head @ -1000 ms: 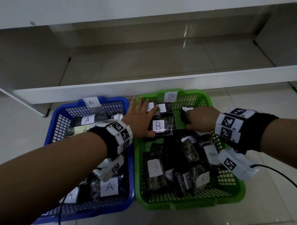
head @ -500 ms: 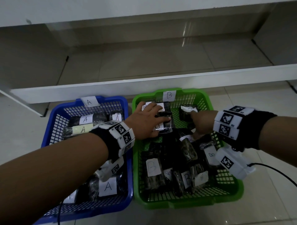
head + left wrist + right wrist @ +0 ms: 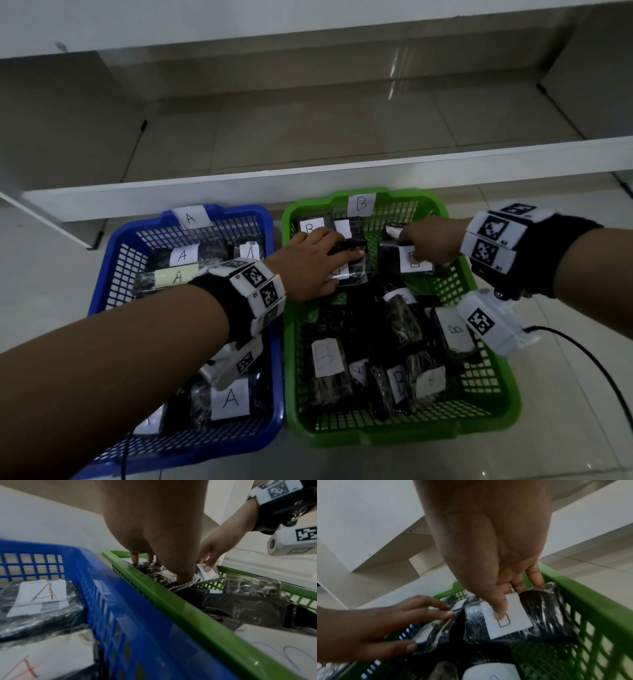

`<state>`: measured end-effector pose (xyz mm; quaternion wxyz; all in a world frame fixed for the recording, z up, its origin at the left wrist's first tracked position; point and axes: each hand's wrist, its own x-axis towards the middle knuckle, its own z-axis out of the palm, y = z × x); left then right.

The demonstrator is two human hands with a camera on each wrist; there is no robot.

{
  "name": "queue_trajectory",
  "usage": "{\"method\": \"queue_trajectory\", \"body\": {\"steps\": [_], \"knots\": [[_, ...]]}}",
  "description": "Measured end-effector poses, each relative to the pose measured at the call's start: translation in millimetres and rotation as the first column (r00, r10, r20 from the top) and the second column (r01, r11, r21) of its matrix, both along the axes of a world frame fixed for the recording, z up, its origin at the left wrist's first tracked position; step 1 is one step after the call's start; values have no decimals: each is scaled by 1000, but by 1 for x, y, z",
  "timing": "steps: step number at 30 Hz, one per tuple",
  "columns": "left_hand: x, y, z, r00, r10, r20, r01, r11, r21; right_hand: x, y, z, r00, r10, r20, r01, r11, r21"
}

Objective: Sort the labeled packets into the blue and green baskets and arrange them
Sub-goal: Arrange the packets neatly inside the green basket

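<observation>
— What lies at the left?
— A blue plastic lattice basket [image 3: 113, 274] on the pale tiled floor [image 3: 565, 445], tagged "A" on its far rim; dark, clear-wrapped packets with white "A" labels [image 3: 230, 399] lie inside it.

— And the arm crossing it?
— The left hand [image 3: 308, 265], wrist in a black band with square-patterned white blocks [image 3: 257, 286], reaches over into the neighbouring green plastic lattice basket [image 3: 496, 404]. Its fingers are spread and bent over a dark packet [image 3: 349, 270] near the far left corner, thumb at the packet's near edge: grasping it.

— The green basket's contents?
— Tagged "B" on the far rim, touching the blue one side by side; many dark packets with white "B" labels [image 3: 325, 358] lie loosely across its floor, some overlapping.

— At the right?
— The right hand [image 3: 431, 241] grasps a dark packet with a white label [image 3: 518, 620] near the far right corner, thumb pressed on the label, fingers curled behind the far edge. That packet is tilted; whether it touches the basket floor cannot be told.
</observation>
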<state>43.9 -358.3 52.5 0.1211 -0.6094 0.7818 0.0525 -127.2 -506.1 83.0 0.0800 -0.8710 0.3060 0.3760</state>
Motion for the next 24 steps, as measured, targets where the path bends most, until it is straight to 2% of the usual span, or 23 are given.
{"method": "queue_trajectory", "body": {"steps": [2,6,11,13,16,18,20,22,24], "knots": [[1,0,-1,1000,-3,0,3,1000,-6,0,6,-2,1000,23,-12,-23,999,34],[1,0,-2,1000,-3,-1,3,1000,-2,-4,8,-8,996,92,17,-90,994,-58],[2,-1,-3,1000,-9,-17,9,1000,-11,-11,8,-10,989,97,113,-86,992,-92],[1,-1,-1,1000,6,-11,-6,1000,6,-13,6,-12,989,66,131,-57,996,-74],[-9,-1,6,1000,19,-4,-19,1000,-7,-13,-1,-6,976,-59,211,46,997,65],[-19,-1,11,999,-33,-29,32,998,-60,-11,-6,3,936,-164,312,125,982,142],[-32,-3,10,986,-141,-89,131,985,-110,-10,-12,9,866,-271,421,216,961,173],[-50,-6,8,960,-221,-174,210,975,-79,-12,-19,13,784,-365,502,319,931,179],[-70,-11,7,943,-166,-287,180,984,21,-17,-23,15,717,-428,550,384,901,201]]}}
